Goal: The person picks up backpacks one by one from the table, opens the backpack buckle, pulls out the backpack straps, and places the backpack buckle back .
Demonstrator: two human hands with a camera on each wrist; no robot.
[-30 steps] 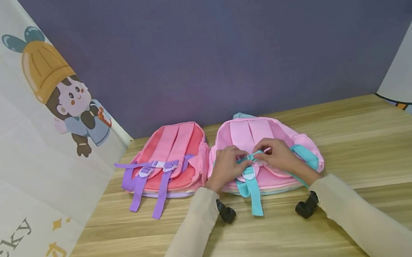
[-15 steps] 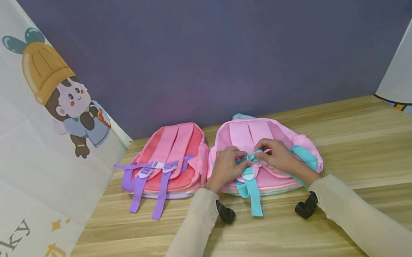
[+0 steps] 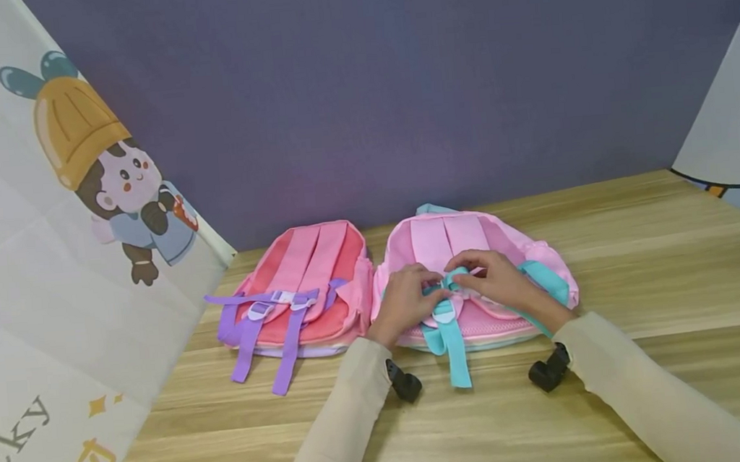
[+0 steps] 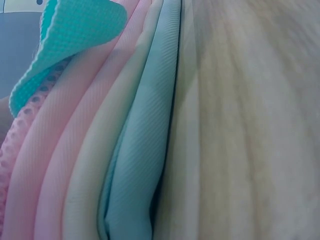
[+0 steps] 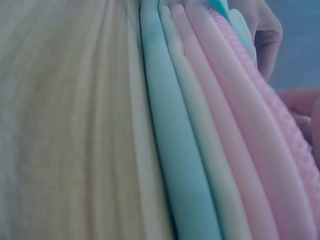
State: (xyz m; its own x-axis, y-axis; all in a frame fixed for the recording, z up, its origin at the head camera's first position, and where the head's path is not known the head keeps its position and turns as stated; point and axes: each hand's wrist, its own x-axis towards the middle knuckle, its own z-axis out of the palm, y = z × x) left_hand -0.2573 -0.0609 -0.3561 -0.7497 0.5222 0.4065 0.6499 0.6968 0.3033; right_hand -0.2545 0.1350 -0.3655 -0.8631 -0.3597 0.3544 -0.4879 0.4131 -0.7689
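Observation:
A light pink backpack (image 3: 433,244) lies with its shoulder straps facing up. Across its lower part, my left hand (image 3: 404,301) pinches a teal strap near a small buckle, which the fingers mostly hide. Close on the right, my right hand (image 3: 500,279) pinches the same teal strap (image 3: 457,278), which bends into a small loop between the hands. A loose teal webbing end (image 3: 458,362) hangs over the pack's front edge; the left wrist view shows teal webbing (image 4: 80,30) curling above layered pink, cream and teal fabric. Fingers (image 5: 300,102) appear at the right wrist view's edge.
Left of it, touching or nearly so, lies a coral-pink backpack (image 3: 340,262) with purple straps (image 3: 288,353) joined by a white buckle (image 3: 284,296). Both packs rest on a wooden table (image 3: 478,440) before a dark wall panel (image 3: 412,97). A printed curtain (image 3: 36,301) borders the left.
My right hand has shifted slightly left toward my left hand. The teal strap between them, straighter before, now bends into a loop. The left hand and both packs stay about where they were.

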